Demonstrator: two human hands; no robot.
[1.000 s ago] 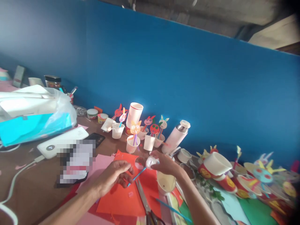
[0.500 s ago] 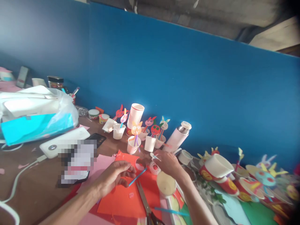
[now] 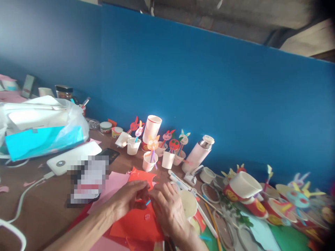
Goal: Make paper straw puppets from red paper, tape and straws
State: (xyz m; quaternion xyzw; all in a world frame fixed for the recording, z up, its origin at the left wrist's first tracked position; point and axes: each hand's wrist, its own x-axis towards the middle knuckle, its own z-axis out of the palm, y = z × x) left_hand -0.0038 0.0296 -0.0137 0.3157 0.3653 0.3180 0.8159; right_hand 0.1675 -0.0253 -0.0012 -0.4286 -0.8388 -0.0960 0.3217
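Note:
My left hand [image 3: 132, 197] is closed, its fingers curled round a thin blue straw [image 3: 148, 202]; only a short end of it shows. My right hand [image 3: 167, 209] meets it from the right, fingers bent and thumb hidden; what they pinch, if anything, I cannot make out. Both hands are above red paper [image 3: 138, 226], where a small pink paper piece [image 3: 147, 217] lies. Beside my right hand is a pale round container [image 3: 188, 205]. The scissors are mostly covered by my right arm.
Paper cups [image 3: 150, 161] with paper faces on sticks stand by the blue wall, near a white thermos [image 3: 197, 153]. To the left are phones, a white power bank [image 3: 74, 157] with a cable and a plastic bag [image 3: 75, 115]. More cups [image 3: 243, 186] crowd the right.
My right hand has come from near the thermos down and left to meet my left hand. It now covers the scissors and most of the blue straw. My left hand has barely moved.

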